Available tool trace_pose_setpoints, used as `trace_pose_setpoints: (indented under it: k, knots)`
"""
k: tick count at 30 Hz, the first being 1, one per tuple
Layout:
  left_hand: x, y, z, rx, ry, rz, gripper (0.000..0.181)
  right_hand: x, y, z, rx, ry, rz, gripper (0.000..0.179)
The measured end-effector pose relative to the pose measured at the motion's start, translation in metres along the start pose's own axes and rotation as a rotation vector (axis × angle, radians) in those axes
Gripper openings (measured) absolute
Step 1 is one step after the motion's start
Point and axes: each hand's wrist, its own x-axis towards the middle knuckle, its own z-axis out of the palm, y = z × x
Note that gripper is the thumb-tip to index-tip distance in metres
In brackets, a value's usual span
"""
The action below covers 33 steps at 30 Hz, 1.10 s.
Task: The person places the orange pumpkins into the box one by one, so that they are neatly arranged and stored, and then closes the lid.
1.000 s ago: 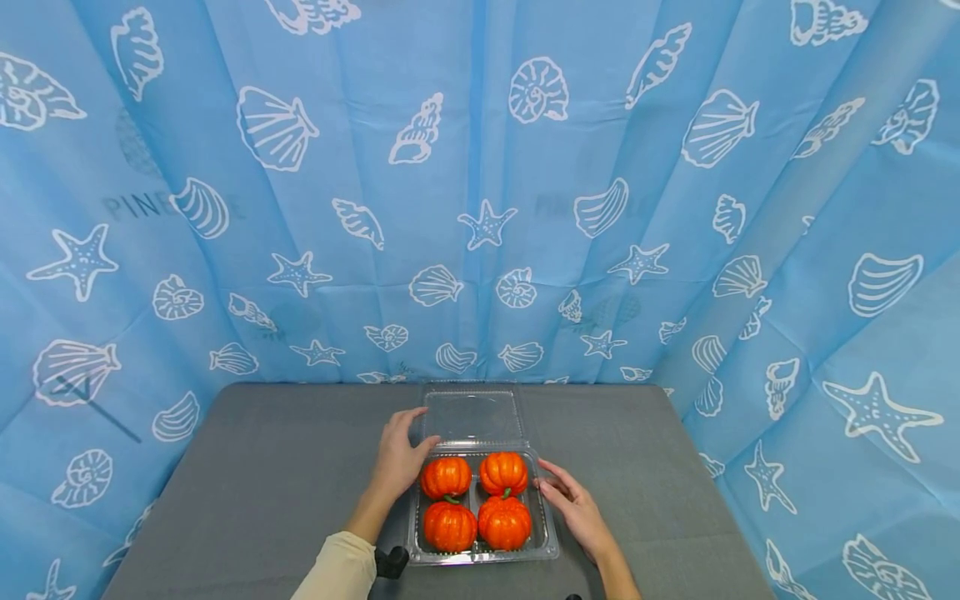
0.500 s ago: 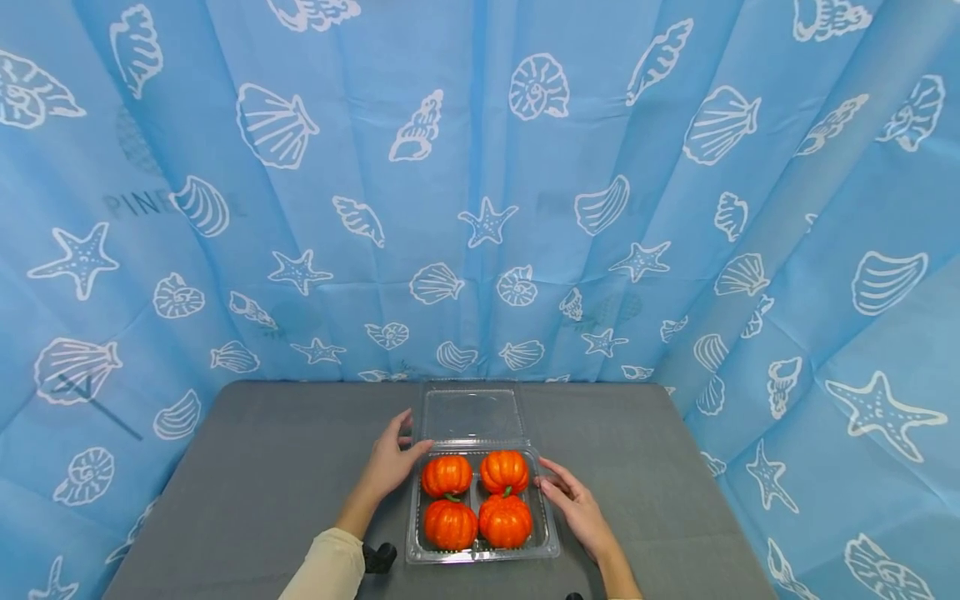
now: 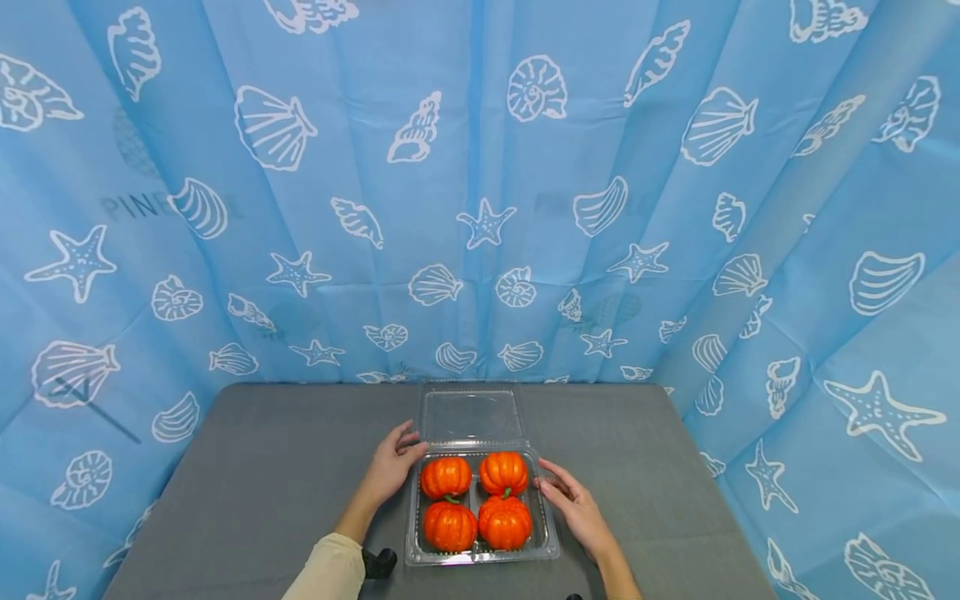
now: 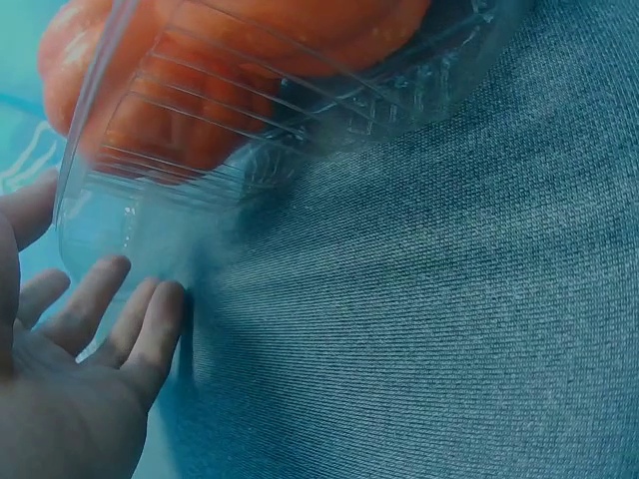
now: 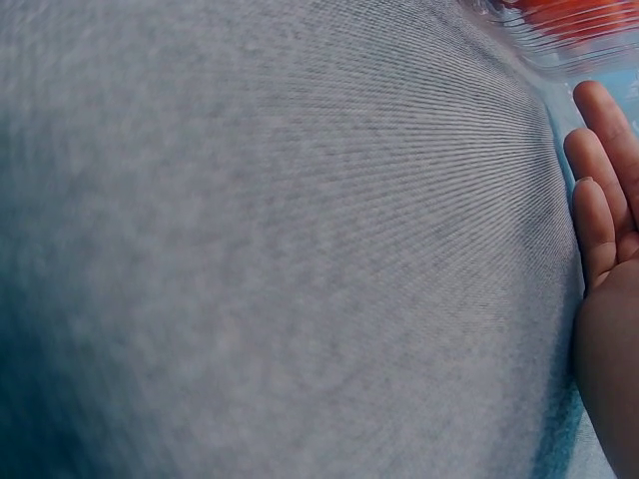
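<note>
A clear plastic clamshell container [image 3: 551, 546] lies on the table with its lid [image 3: 471, 415] folded back, away from me. Inside its base sit several small orange pumpkins [image 3: 450, 527], two by two. My left hand [image 3: 388, 465] is at the container's far left corner, fingers loosely extended. In the left wrist view the left hand [image 4: 95, 349] has spread fingers beside the clear wall, and whether they touch it I cannot tell. Along the right side, my right hand [image 3: 573, 504] rests with relaxed fingers at the rim. The right wrist view shows only part of the right hand [image 5: 609, 210].
Grey cloth covers the table [image 3: 300, 467]. A blue curtain [image 3: 480, 208] with white shell and starfish prints hangs directly behind it and along the right side. A black strap piece [image 3: 380, 563] sits at my left wrist.
My left hand has drawn back left and slightly toward me, away from the lid's hinge. The right hand, container and pumpkins stay where they were.
</note>
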Motion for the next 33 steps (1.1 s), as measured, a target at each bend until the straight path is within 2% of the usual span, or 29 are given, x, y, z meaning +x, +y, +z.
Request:
trace_pose_setpoints:
  k: [4,12,18,25,33]
  knots:
    - [0.001,-0.004,-0.001,-0.008,-0.015,-0.005,0.068,0.0,0.001,0.0,-0.007,0.0,-0.02,0.048]
    - [0.002,-0.005,-0.002,-0.052,-0.066,-0.083,0.067,-0.001,-0.002,0.0,-0.004,0.006,-0.004,0.048]
    - [0.003,-0.007,-0.002,-0.073,-0.09,-0.077,0.067,0.0,-0.003,0.0,-0.007,0.007,-0.012,0.048]
    - [0.003,-0.009,0.0,-0.125,-0.081,-0.095,0.067,-0.001,-0.002,0.0,-0.01,-0.004,-0.009,0.048]
    - [0.0,-0.011,0.002,-0.15,-0.072,-0.072,0.07,0.0,-0.002,0.0,0.004,0.004,-0.011,0.048]
